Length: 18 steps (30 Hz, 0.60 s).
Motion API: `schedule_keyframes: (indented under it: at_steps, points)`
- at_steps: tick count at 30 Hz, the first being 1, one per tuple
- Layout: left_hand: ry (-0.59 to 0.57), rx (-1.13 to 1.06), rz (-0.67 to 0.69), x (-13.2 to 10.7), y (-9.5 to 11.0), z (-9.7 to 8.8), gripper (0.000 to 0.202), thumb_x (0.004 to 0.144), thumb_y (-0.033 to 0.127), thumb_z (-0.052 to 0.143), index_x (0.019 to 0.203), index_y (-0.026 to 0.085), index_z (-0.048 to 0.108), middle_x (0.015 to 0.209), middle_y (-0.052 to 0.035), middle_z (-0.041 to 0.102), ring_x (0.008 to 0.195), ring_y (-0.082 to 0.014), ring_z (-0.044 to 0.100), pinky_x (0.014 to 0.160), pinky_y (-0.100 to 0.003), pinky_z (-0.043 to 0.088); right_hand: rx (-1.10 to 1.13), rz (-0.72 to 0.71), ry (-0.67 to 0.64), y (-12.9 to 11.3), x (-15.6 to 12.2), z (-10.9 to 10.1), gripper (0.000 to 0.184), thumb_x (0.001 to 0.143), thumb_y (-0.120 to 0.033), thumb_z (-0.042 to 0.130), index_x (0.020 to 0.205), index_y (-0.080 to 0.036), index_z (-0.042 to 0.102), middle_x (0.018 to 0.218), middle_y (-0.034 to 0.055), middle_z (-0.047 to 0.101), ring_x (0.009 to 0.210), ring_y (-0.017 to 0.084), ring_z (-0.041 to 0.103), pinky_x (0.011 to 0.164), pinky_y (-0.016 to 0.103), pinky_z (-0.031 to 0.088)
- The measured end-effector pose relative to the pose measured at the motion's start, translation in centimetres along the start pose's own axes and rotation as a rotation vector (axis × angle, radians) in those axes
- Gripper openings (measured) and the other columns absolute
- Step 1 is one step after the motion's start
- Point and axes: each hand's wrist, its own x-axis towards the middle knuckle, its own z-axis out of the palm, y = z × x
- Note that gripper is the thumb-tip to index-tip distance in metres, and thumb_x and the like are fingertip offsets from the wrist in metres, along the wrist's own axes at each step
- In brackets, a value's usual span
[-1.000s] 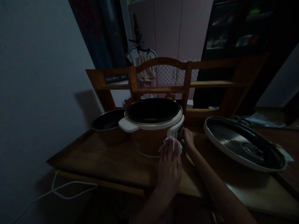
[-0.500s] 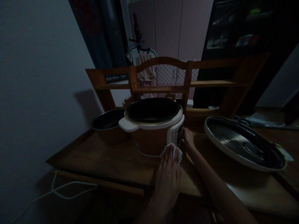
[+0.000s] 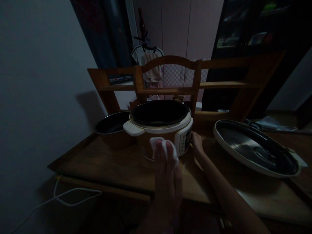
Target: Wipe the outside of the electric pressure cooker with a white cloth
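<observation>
On the worktop [image 3: 97, 169]: uncovered cooker [image 3: 159, 128].
Left grip [image 3: 167, 174]: holding white cloth [image 3: 153, 143] at cooker's front.
Right grip [image 3: 197, 143]: by control panel [image 3: 183, 143]; cannot tell closure.
Cloth work: probably wiping; next needs cooker braced, cloth flat.

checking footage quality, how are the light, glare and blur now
Head view: dim overall, detail lost inside the round white-rimmed brown cooker; head view: glare on the silvery metal of the round white-edged lid; head view: the left hand and white cloth look slightly soft.
</observation>
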Motion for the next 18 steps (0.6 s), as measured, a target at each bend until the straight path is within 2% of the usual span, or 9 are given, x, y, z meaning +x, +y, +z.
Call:
schedule_keyframes:
  at_steps: [3, 4, 6, 12, 18]
  points:
    - [-0.110, 0.172, 0.090, 2.3, -0.9, 2.7, 0.071, 0.103, 0.016, 0.035, 0.165, 0.024, 0.004, 0.172, -0.0059, 0.015, 0.159, -0.0252, 0.011, 0.129, -0.052, 0.024, -0.003, -0.004, -0.002, -0.1, 0.0, 0.0, 0.033, 0.098, -0.042, 0.064, 0.119, -0.016, 0.065, 0.116, 0.0065, 0.068, 0.097, 0.020, 0.068, 0.084, 0.039, 0.060]
    - [-0.100, 0.250, 0.124, 2.6, -1.3, 3.6, 0.070, 0.102, 0.015, 0.036, 0.165, 0.024, 0.007, 0.170, -0.0057, 0.021, 0.158, -0.0247, 0.015, 0.128, -0.052, 0.025, -0.004, -0.003, 0.000, -0.2, 0.0, 0.0, 0.033, 0.098, -0.042, 0.064, 0.119, -0.016, 0.065, 0.115, 0.0064, 0.068, 0.096, 0.020, 0.069, 0.083, 0.039, 0.060]
    - [-0.106, 0.350, 0.129, 2.5, -1.9, 4.7, 0.070, 0.101, 0.014, 0.037, 0.165, 0.023, 0.010, 0.169, -0.0067, 0.024, 0.158, -0.0251, 0.018, 0.127, -0.051, 0.027, -0.006, 0.001, 0.004, -0.2, -0.1, 0.1, 0.032, 0.098, -0.042, 0.064, 0.118, -0.016, 0.065, 0.114, 0.0061, 0.068, 0.095, 0.019, 0.069, 0.082, 0.038, 0.060]
    - [-0.184, 0.437, 0.127, 0.7, -1.9, 4.9, 0.071, 0.100, 0.013, 0.037, 0.165, 0.015, 0.008, 0.170, -0.0108, 0.020, 0.158, -0.0260, 0.017, 0.126, -0.050, 0.031, 0.003, 0.009, 0.015, -0.2, -0.3, 0.2, 0.032, 0.098, -0.042, 0.063, 0.116, -0.016, 0.065, 0.111, 0.0054, 0.069, 0.092, 0.019, 0.069, 0.080, 0.037, 0.060]
    - [-0.239, 0.448, 0.116, -0.5, -2.1, 5.1, 0.069, 0.098, 0.010, 0.037, 0.164, 0.014, 0.016, 0.171, -0.0106, 0.017, 0.158, -0.0257, 0.018, 0.125, -0.048, 0.034, 0.007, 0.009, 0.006, -0.2, -0.4, 0.2, 0.032, 0.098, -0.043, 0.063, 0.114, -0.015, 0.066, 0.109, 0.0051, 0.069, 0.091, 0.018, 0.069, 0.080, 0.036, 0.060]
